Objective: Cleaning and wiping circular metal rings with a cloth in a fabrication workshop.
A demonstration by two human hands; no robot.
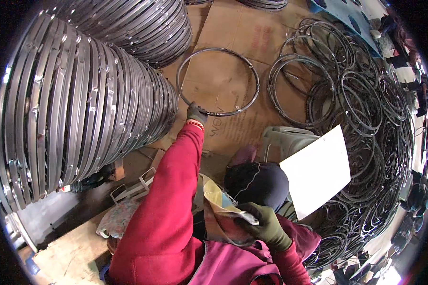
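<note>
The ring is gripped at its near rim by the left hand — thin metal, probably stiff and light. A rag is clutched by the right hand.

Floor carries everything; flattened brown cardboard sheets cover it from centre to 12 o'clock. One single metal ring lies flat on the cardboard just above centre. At 9 to 11 o'clock, a tall leaning stack of metal rings; a second stack behind it at 12. From 1 to 5 o'clock, a loose tangled heap of thin wire rings spreads across cardboard and floor. White sheet rests on the heap's inner edge at 3 to 4. Bare wooden floor shows at 7 o'clock.
</note>
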